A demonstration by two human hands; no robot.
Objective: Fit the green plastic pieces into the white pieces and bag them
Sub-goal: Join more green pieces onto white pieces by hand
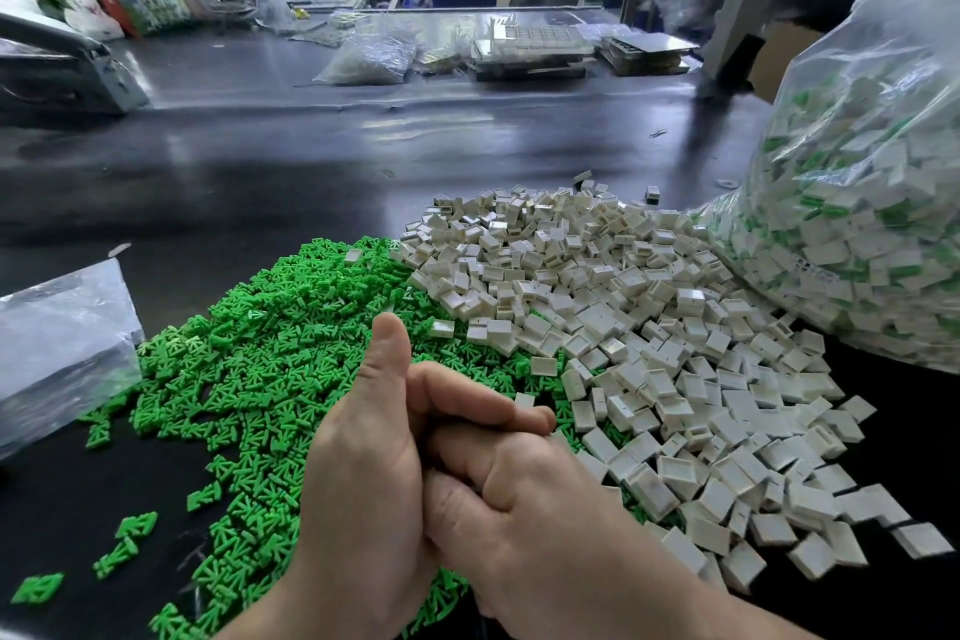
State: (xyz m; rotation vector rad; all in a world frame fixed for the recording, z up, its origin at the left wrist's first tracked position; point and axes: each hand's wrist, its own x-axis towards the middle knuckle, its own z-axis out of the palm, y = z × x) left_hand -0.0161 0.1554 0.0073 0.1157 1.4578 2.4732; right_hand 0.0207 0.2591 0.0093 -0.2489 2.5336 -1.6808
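Green plastic pieces lie heaped on the dark desk to my left front, and the white pieces spread in a wider heap to the right, the two piles touching where they meet. The big clear bag of finished, fitted parts slumps at the far right, its lower edge resting against the white heap.

My left hand and right hand are pressed together over the near edge of the green pile, fingers curled closed. I judge I'm pushing a green piece into a white shell between them, but nothing of either part shows, so I cannot tell what they hold, if anything.

To do this well, I'd line the green insert square with the open side of the shell before squeezing, then press evenly until it seats flush.

My left thumb sticks upward, my left index finger lies across the top of the right hand, and both wrists come in low from the bottom edge.
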